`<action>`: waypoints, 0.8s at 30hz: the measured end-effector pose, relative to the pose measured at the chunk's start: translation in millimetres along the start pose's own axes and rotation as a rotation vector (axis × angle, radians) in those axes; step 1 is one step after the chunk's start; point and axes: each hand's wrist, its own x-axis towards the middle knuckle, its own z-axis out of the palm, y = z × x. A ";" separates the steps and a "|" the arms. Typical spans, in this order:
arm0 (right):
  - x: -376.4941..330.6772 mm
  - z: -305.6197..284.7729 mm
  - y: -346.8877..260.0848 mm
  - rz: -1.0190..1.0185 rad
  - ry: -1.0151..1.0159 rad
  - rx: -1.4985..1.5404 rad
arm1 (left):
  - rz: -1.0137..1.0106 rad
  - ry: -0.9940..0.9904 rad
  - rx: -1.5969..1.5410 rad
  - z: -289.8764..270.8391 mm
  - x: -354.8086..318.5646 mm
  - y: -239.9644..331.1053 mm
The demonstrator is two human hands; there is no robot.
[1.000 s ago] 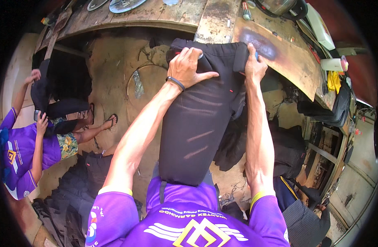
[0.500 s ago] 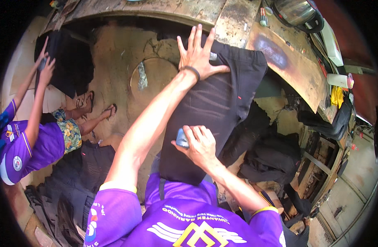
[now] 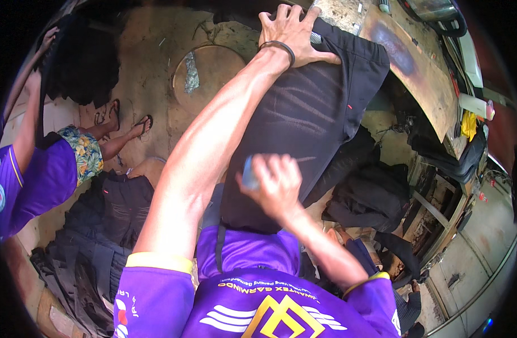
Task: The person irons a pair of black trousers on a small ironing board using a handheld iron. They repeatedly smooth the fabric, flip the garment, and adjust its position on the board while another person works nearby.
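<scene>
A pair of black trousers lies stretched from the far table edge down to my lap, with pale streaks fanned across the upper leg. My left hand, a dark band on its wrist, presses on the waist end. Its fingers are apart and bent over the far edge, the thumb stretched out to the right. In my right hand is a small light-blue block, held against the lower part of the leg. Motion smears this hand, and its fingers hide much of the block.
At left another person in a purple shirt handles a black garment. Dark garments lie heaped at lower left and right. A scorched wooden tabletop juts in at upper right, with a white bottle beside it.
The whole view has shifted, with the trousers' waist end now higher and farther right. My left fingers have gone from straight to bent. My right hand is now blurred, still holding the block.
</scene>
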 end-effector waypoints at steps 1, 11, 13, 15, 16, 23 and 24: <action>-19.1 -6.8 -25.4 -0.021 -0.020 0.019 | -0.005 -0.001 -0.006 -0.8 0.1 0.8; 125.5 -64.2 46.6 -0.067 0.302 -0.081 | -0.038 -0.037 -0.037 -4.4 3.1 -1.4; 66.9 -38.0 20.3 0.056 0.167 -0.040 | -0.031 0.023 0.000 -1.3 3.0 -2.2; 0.4 -29.3 -28.7 0.019 0.073 0.020 | -0.001 0.062 -0.019 0.5 4.0 -2.5; -21.2 -33.2 -49.1 -0.070 0.117 0.028 | -0.008 0.042 -0.017 0.4 4.6 -2.0; 126.4 -86.1 54.5 -0.128 0.339 -0.099 | -0.005 0.092 -0.011 -14.9 -0.9 1.7; 131.0 -78.9 61.3 -0.032 0.378 -0.159 | 0.022 0.208 0.017 -18.1 -1.4 2.2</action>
